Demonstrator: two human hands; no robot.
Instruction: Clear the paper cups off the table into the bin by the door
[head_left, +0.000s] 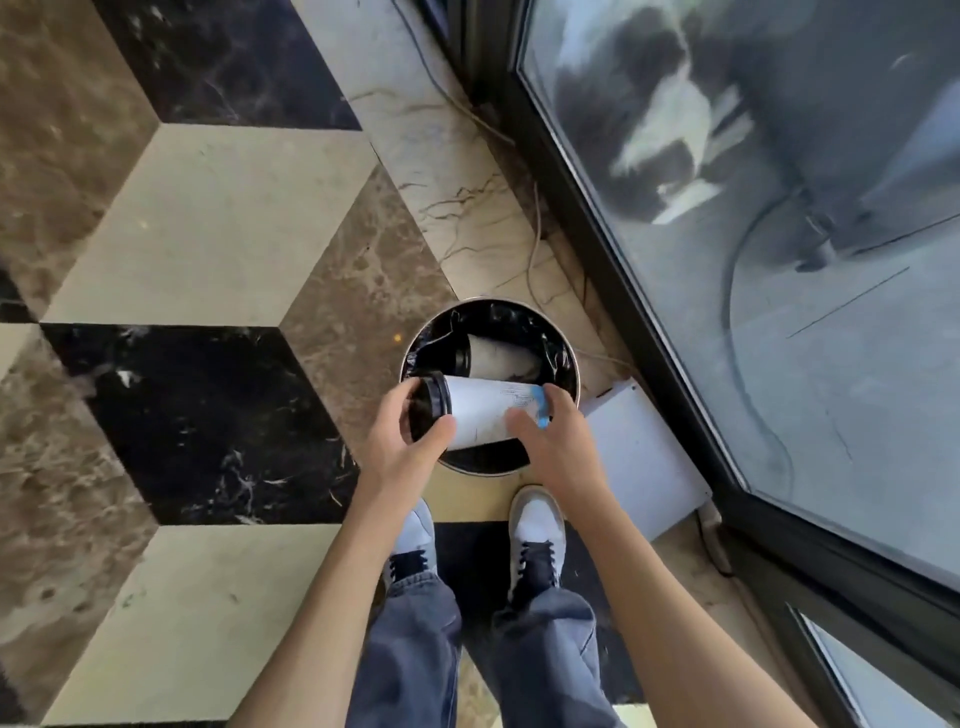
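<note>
A white paper cup (480, 410) with a black lid lies sideways in the air just above the round bin (569, 358). My left hand (415, 441) grips its lid end. My right hand (550, 436) holds its base end, where there is a blue mark. Inside the bin, on the black liner, lies a second white cup (493, 356) with a black lid, also on its side. The table is out of view.
The bin stands on a patterned marble floor beside a dark-framed glass door (779, 260). A white flat box (639, 457) lies on the floor right of the bin. Thin cables (535, 244) run along the door sill. My shoes (535, 530) are just behind the bin.
</note>
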